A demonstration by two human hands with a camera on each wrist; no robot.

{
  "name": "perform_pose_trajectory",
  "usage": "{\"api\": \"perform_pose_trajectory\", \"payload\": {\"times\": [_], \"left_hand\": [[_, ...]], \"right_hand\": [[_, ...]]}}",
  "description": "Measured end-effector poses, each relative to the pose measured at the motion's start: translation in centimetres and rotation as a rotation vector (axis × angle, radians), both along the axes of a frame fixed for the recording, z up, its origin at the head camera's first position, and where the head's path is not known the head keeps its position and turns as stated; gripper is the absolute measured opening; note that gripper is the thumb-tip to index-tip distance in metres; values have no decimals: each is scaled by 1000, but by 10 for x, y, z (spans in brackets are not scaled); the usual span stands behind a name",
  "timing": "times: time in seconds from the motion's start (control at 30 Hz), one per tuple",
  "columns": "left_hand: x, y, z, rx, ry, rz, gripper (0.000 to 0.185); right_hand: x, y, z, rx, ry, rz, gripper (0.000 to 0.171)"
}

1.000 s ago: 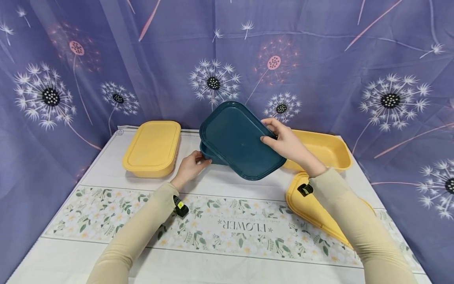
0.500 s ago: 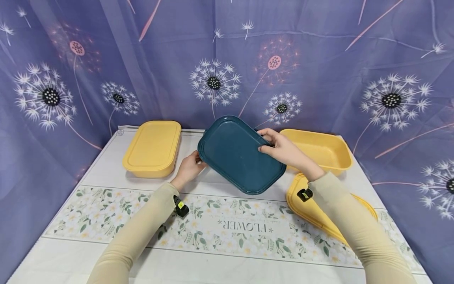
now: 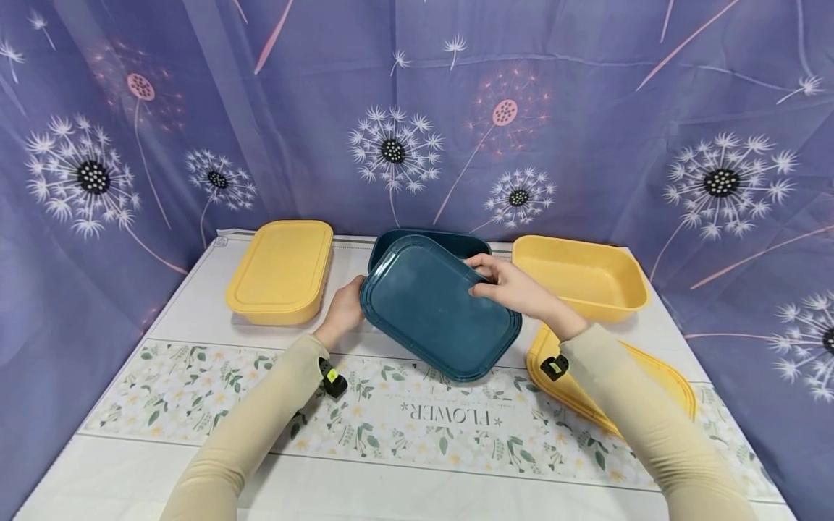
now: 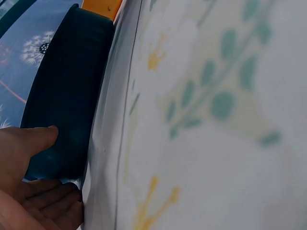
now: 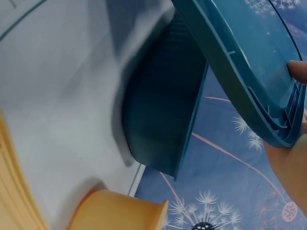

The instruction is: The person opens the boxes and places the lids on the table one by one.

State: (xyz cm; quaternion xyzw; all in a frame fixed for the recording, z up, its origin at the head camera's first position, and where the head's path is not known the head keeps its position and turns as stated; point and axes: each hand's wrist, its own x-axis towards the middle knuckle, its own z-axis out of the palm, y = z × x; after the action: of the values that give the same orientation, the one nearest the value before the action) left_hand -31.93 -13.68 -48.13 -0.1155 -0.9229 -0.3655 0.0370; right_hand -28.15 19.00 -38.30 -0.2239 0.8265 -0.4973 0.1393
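My right hand (image 3: 487,278) pinches the right edge of a dark teal lid (image 3: 438,307), thumb on top and fingers under the rim. The lid hangs tilted, low over the front of the teal box (image 3: 426,242), whose far rim shows behind it. At the box's left end my left hand (image 3: 354,293) grips the wall. The left wrist view shows my thumb (image 4: 33,141) pressed on the ribbed teal box (image 4: 67,96). From the right wrist, the teal lid (image 5: 240,62) slants above the teal box (image 5: 163,124), with a fingertip (image 5: 298,71) on its rim.
A closed yellow box (image 3: 280,271) stands at the back left. At the back right is an open yellow box (image 3: 580,275), and its yellow lid (image 3: 664,383) lies under my right forearm. A floral cloth (image 3: 417,416) covers the table; a dandelion curtain (image 3: 586,108) hangs close behind.
The right hand has brought the teal lid down and toward me, from held high and steeply tilted to low over the box. The left hand has stayed on the box.
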Motion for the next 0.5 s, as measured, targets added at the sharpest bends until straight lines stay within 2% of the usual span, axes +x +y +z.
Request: {"api": "perform_pose_trajectory", "payload": {"times": [0.2, 0.5], "left_hand": [[1, 0, 1, 4, 8, -9, 35], [-3, -2, -3, 15, -1, -33, 36]], "right_hand": [[-1, -1, -8, 52, -1, -27, 49], [-2, -2, -19, 10, -31, 7, 46]]}}
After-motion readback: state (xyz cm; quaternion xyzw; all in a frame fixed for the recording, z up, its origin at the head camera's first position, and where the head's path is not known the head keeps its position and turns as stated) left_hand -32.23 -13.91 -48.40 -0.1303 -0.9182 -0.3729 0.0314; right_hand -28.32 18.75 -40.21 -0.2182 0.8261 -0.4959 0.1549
